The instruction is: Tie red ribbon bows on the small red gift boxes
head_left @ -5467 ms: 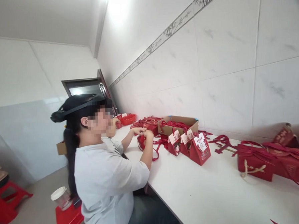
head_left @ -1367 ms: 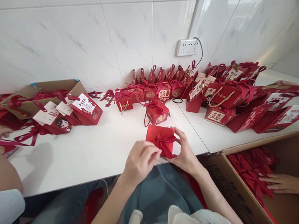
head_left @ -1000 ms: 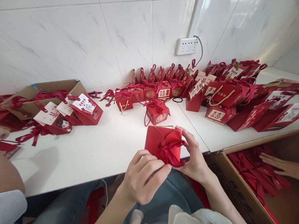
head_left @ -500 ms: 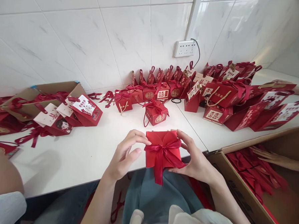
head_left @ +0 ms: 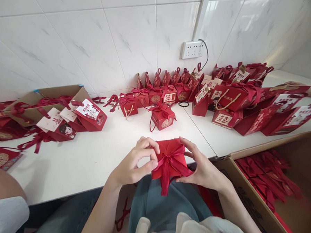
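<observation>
- Gripping the right side of a red box, the right hand is part closed, its fingers at the far corner and its thumb toward the near side.
- Curling in from the other side, the left hand has thumb and forefinger bent into a ring, their tips pinched on the left loop of a dark red ribbon bow.
- The red box is at the near edge of the white bench, partly over the lap, its bowed top facing up; whether it touches the bench cannot be told.
- One ribbon tail hangs down the near side, the other slants toward the right thumb.
- Just beyond stands a smaller bowed box with a gold medallion.
- A row of red boxes lines the wall, near a black ring.
- To the left, three tagged bags stand before a brown carton of ribbons.
- To the right, more boxes crowd together beyond a large cardboard box with red ribboned packets inside.
- Another person's sleeve shows at lower left.
</observation>
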`<state>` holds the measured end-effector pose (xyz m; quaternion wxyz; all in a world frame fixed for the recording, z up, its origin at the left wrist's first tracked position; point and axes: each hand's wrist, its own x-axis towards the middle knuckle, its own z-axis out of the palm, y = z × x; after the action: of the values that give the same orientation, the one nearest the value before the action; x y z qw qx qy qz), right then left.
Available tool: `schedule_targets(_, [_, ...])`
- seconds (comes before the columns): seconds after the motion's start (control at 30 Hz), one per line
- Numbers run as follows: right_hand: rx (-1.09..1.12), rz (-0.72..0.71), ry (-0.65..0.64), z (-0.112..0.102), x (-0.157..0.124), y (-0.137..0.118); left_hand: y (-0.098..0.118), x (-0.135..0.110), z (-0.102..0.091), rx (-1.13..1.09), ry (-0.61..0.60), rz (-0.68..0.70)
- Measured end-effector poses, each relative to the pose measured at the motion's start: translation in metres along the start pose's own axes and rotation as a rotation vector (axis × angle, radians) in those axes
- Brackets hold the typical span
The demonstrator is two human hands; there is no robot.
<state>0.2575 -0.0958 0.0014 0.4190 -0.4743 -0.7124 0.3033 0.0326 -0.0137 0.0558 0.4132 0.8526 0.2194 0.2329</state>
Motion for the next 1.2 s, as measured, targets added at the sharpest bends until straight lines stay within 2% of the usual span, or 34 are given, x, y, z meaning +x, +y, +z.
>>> schedule_targets(0.2, [0.017, -0.021, -0.012, 0.002, 0.0, -0.001, -0.001, 0.002, 0.006, -0.117, -0.019, 0.092])
schedule_targets(0.47, [-0.016, -0.024, -0.012, -0.001, -0.001, -0.002, 0.002, 0.004, 0.01, 0.022, -0.005, 0.013])
schedule_targets(0.53, [-0.028, -0.02, 0.006, -0.003, -0.002, -0.002, 0.004, 0.003, 0.01, 0.076, 0.029, -0.029])
schedule_targets(0.67, [-0.048, -0.024, 0.043, -0.007, -0.002, -0.002, 0.007, 0.001, 0.01, 0.133, 0.184, -0.163])
schedule_targets(0.93, [-0.079, -0.055, 0.074, -0.011, -0.001, -0.006, 0.008, -0.009, 0.02, -0.06, 0.371, -0.272])
schedule_targets(1.1, [-0.107, -0.079, 0.128, -0.012, -0.002, -0.008, 0.013, -0.012, 0.022, 0.026, 0.324, -0.273])
schedule_targets(1.2, [-0.106, -0.086, 0.142, -0.012, -0.003, -0.008, 0.013, -0.011, 0.023, 0.03, 0.349, -0.267])
